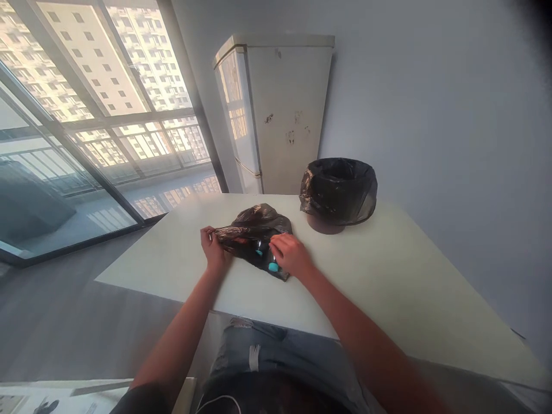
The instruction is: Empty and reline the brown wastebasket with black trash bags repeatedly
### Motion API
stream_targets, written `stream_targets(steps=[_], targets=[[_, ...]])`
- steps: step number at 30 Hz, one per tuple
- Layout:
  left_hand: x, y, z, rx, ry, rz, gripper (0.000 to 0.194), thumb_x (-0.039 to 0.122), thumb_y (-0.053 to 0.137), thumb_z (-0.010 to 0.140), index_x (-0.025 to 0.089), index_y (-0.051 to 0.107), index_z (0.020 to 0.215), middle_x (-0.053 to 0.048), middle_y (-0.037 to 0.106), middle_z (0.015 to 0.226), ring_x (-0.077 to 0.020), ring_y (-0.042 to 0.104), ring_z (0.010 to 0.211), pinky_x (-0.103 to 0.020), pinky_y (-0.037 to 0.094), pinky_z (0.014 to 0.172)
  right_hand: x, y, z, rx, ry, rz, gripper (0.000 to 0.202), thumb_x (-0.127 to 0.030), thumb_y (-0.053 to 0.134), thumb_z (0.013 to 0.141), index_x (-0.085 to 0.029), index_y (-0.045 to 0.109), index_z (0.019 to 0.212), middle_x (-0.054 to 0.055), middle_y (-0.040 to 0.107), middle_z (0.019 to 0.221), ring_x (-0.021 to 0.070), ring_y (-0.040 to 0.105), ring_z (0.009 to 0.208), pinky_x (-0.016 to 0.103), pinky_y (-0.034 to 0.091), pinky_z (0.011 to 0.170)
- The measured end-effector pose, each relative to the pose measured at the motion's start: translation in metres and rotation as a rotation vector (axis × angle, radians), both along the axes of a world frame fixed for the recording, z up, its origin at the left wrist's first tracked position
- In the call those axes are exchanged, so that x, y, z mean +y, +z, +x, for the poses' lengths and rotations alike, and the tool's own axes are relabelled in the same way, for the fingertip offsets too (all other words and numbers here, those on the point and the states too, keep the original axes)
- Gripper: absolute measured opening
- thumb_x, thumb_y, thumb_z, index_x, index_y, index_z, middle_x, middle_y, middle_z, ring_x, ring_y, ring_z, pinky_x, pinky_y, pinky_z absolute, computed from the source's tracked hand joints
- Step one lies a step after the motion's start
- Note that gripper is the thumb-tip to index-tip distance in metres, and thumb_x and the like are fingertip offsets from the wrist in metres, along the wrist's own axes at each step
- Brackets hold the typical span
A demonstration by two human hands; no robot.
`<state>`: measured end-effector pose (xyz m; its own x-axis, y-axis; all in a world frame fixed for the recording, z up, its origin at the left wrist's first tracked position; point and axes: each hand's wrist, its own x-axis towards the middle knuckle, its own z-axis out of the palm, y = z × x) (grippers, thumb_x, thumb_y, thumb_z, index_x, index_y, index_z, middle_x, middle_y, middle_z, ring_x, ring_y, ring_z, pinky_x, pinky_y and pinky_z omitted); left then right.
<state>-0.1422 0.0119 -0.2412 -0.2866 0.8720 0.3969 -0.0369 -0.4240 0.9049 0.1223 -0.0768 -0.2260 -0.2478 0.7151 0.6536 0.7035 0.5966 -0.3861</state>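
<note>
A black plastic bag (259, 214) lies on the white table with its mouth facing me. My left hand (212, 247) pinches the left edge of the bag's opening. At the right side of the opening is my right hand (291, 254), its fingers curled together; whether they grip the bag's edge or something inside is hidden. Two turquoise caps show in the mouth of the bag, one cap (273, 267) just below my right fingers and a smaller one (259, 252) farther in. They look like bottle caps. Something reddish sits deeper in the bag, too dim to name.
A bin lined with a black bag (340, 195) stands at the back right of the white table (366, 287). Behind the table is a white fridge (288, 115). Glass doors (107, 132) are at the left, and a grey wall is at the right.
</note>
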Motion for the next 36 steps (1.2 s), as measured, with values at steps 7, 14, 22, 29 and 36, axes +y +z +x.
stream_targets(steps=[7,14,22,29,36], targets=[[0.009,-0.018,0.0,0.031,-0.086,-0.252,0.02,0.033,0.075,0.074,0.016,0.078,0.083,-0.005,0.075,0.082,-0.0176,0.064,0.071,-0.029,0.049,0.066,0.014,-0.008,0.032,0.012,-0.372,-0.118,0.046,-0.001,0.052,0.086,-0.013,0.068,0.128,0.018,0.057,0.153,0.0353,0.051,0.135,0.054,0.046,0.112],[0.012,-0.016,0.003,-0.027,-0.222,-0.307,0.046,0.042,0.088,0.066,0.017,0.08,0.104,-0.01,0.08,0.101,-0.0231,0.072,0.086,-0.035,0.057,0.077,0.004,0.006,0.022,0.262,-0.521,-0.107,0.04,-0.003,0.053,0.083,-0.017,0.055,0.121,0.016,0.056,0.121,0.0322,0.055,0.115,0.046,0.047,0.101],[0.0,-0.01,0.01,-0.019,-0.454,-0.319,0.056,0.053,0.085,0.079,0.019,0.074,0.121,-0.013,0.078,0.116,-0.0278,0.076,0.093,-0.039,0.063,0.078,-0.005,0.017,0.022,0.27,-0.134,0.086,0.028,0.0,0.044,0.082,-0.025,0.057,0.089,0.007,0.061,0.093,0.0253,0.059,0.095,0.04,0.05,0.093],[-0.008,-0.002,0.016,0.032,-0.6,-0.243,0.071,0.016,0.087,0.065,0.022,0.067,0.132,-0.012,0.068,0.141,-0.0319,0.072,0.116,-0.042,0.062,0.092,-0.006,0.01,0.006,-0.137,-0.011,-0.152,0.047,-0.001,0.055,0.087,-0.022,0.068,0.128,0.01,0.07,0.122,0.027,0.058,0.116,0.042,0.05,0.099],[-0.013,-0.001,0.014,0.084,-0.858,-0.237,0.075,0.009,0.073,0.065,0.025,0.066,0.138,-0.011,0.066,0.145,-0.0346,0.066,0.128,-0.04,0.062,0.094,-0.015,0.017,0.002,-0.443,0.03,-0.098,0.067,-0.008,0.071,0.086,-0.031,0.058,0.148,0.012,0.059,0.144,0.0333,0.052,0.123,0.049,0.046,0.099]])
